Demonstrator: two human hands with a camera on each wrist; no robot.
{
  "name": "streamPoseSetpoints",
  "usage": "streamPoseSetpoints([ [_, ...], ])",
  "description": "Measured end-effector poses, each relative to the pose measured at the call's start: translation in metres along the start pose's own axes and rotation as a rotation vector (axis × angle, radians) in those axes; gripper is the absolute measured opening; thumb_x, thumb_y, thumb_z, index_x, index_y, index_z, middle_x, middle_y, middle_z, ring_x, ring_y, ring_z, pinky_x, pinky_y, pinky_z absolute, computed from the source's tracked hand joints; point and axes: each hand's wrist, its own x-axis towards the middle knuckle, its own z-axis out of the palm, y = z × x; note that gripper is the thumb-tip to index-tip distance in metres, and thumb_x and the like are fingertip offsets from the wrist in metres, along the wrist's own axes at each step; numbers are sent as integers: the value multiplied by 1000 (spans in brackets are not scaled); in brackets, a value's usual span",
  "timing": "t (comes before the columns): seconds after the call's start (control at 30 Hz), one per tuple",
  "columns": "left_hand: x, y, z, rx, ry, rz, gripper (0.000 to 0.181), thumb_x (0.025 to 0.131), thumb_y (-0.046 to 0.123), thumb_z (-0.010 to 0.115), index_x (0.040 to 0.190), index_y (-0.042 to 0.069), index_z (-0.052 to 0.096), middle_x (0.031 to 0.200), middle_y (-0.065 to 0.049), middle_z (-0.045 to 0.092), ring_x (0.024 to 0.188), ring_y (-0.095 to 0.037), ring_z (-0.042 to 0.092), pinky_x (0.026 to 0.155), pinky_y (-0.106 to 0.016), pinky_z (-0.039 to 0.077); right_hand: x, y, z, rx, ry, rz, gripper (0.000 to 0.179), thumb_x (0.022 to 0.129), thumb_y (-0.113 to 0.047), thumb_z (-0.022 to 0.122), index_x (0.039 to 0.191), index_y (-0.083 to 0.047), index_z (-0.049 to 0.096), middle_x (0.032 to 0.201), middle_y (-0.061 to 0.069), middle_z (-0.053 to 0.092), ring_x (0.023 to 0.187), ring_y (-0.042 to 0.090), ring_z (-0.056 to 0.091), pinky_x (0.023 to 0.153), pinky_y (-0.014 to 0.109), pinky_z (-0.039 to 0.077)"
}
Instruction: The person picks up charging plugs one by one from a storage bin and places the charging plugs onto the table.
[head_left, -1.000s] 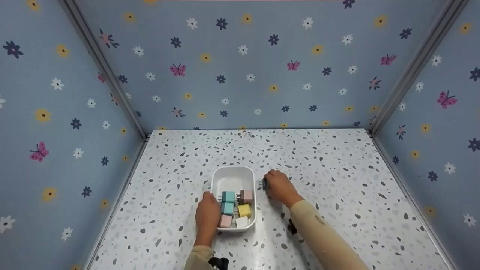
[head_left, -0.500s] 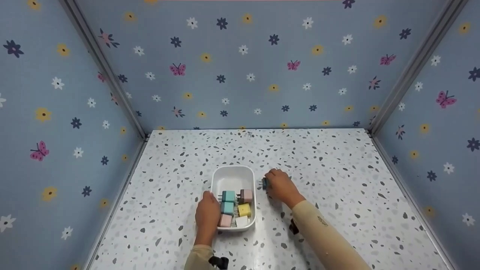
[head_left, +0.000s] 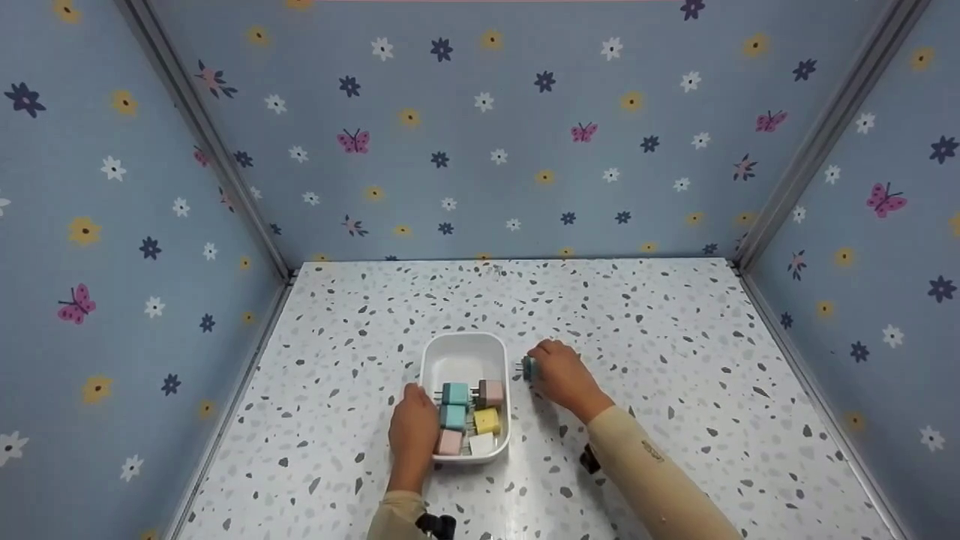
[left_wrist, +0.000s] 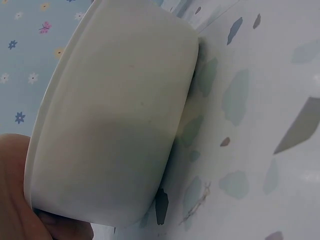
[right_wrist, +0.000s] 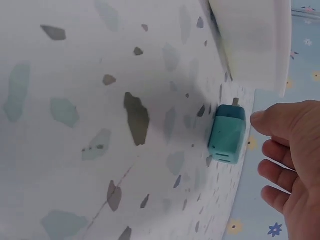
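Observation:
A white plastic box point(head_left: 463, 352) stands on the table holding several charger plugs: two teal point(head_left: 454, 416), two pink point(head_left: 451, 442), one yellow point(head_left: 487, 421) and one white point(head_left: 482, 445). My left hand point(head_left: 414, 427) holds the box by its left wall; in the left wrist view its fingers bend round the wall's end. To the right of the box a separate teal charger plug point(right_wrist: 227, 134) lies on the table, prongs toward the box. My right hand point(head_left: 562, 377) is just beside this plug, fingers loosely bent, with a small gap showing between thumb and plug in the right wrist view.
The speckled white tabletop point(head_left: 637, 315) runs back to a blue flowered wall point(head_left: 480, 127). Similar panels with metal frame posts point(head_left: 825, 135) close off both sides.
The loose charger plug beside my right hand looked dark and now shows more of its teal body. The right hand has shifted only slightly; the left hand and box stay in place.

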Motion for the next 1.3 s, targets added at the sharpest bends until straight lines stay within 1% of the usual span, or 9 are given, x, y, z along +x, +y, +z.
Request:
streamPoseSetpoints([
  [0.13,0,0,-1,9,0,-5,38,112,30,32,121,4,57,101,-18,72,84,-32,69,63,-42,46,-2,-8,-8,54,-51,18,37,88,-9,78,124,-9,69,117,5,65,109,22,63,101,40,49],
  [0.27,1,-1,0,7,-5,-7,37,111,30,32,121,5,57,99,-17,71,82,-30,68,64,-42,46,-4,-14,-14,62,-63,13,43,85,-8,80,126,-9,68,119,4,65,111,21,62,103,40,49],
  [0.4,3,0,0,-6,-17,-17,38,111,31,32,121,5,57,99,-17,71,80,-28,66,66,-43,46,-4,-18,-19,48,-47,-8,41,87,-8,77,127,-10,68,118,4,66,110,20,63,102,39,49],
  [0.5,3,1,0,-14,-18,-27,38,111,31,31,121,5,58,103,-18,71,85,-32,67,70,-46,48,-4,-22,-21,44,-33,-25,40,88,-10,76,127,-9,68,117,4,66,109,20,63,100,38,50],
  [0.63,3,0,0,-15,-9,-30,39,111,32,32,120,5,58,105,-19,71,90,-35,68,72,-48,48,-4,-26,-22,49,17,-77,40,87,-12,78,125,-7,68,115,5,67,105,22,64,97,40,51],
  [0.73,2,0,0,-3,-4,-29,39,111,32,33,121,4,58,105,-19,72,91,-36,69,72,-49,49,-5,-30,-21,55,55,-125,37,87,-13,78,122,-5,69,112,7,68,101,23,65,94,40,52],
  [0.93,1,0,0,16,6,-16,40,112,32,33,122,3,58,105,-20,72,92,-37,70,70,-48,49,-3,-37,-23,78,77,-144,35,89,-19,78,120,-7,70,110,5,68,98,20,64,91,39,53],
  [1.13,2,-1,1,-1,17,-5,39,112,31,34,119,3,59,102,-18,72,88,-34,70,68,-46,48,-3,-48,-26,112,31,-156,38,91,-24,78,124,-7,68,120,7,67,108,22,64,96,40,52],
  [1.3,2,-2,2,-12,10,-22,41,112,32,34,121,3,60,106,-20,72,92,-35,69,72,-48,49,-3,-58,-26,136,-5,-194,35,95,-23,74,125,-5,68,121,9,66,110,24,64,98,42,51],
])
